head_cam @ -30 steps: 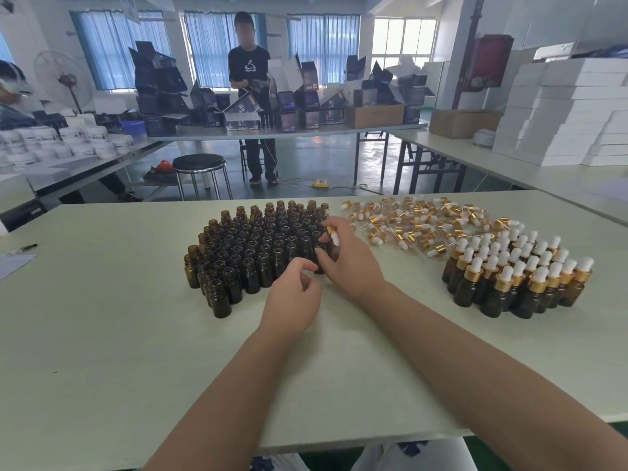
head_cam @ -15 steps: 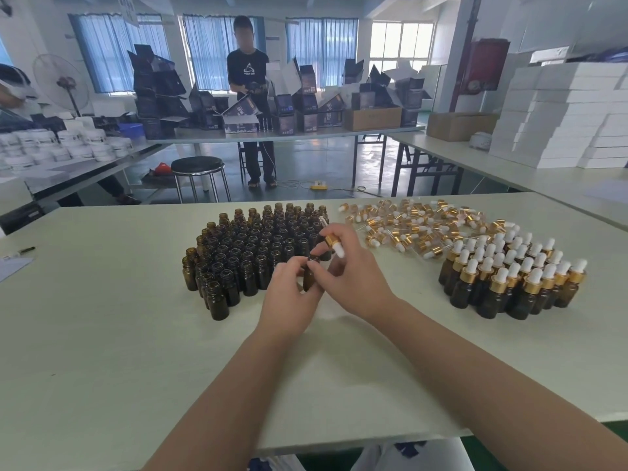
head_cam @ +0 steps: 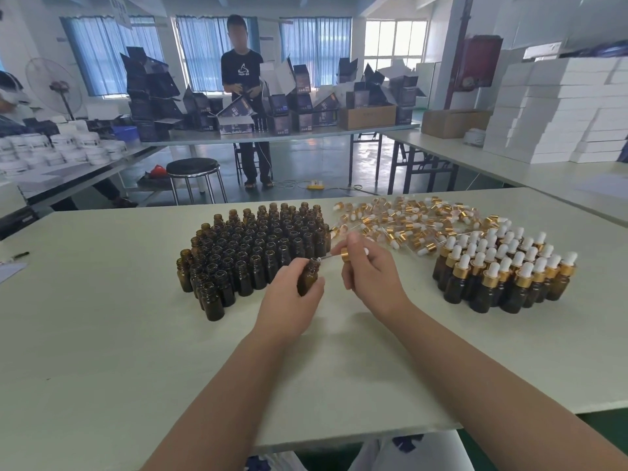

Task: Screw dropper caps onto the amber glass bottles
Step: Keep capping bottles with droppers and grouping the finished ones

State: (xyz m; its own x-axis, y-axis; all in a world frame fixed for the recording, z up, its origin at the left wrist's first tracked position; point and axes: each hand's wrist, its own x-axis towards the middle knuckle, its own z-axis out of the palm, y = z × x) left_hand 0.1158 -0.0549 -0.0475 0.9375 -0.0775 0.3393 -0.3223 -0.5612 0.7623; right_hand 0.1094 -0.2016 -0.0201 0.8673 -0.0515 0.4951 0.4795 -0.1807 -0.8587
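Both hands raised: left hand point(head_cam: 291, 294) grips bottle point(head_cam: 308, 277), right hand point(head_cam: 368, 270) pinches dropper cap point(head_cam: 344, 255).

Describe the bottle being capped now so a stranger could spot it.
On the table, at the near edge of the block of open amber bottles, the left hand grips one bottle apart from the rest. It alone has the glass tube of a dropper cap at its mouth, held by the right hand.

bottle point(head_cam: 308, 277) mostly hidden in left hand point(head_cam: 292, 299); dropper cap point(head_cam: 345, 255) half hidden by right hand point(head_cam: 371, 270).
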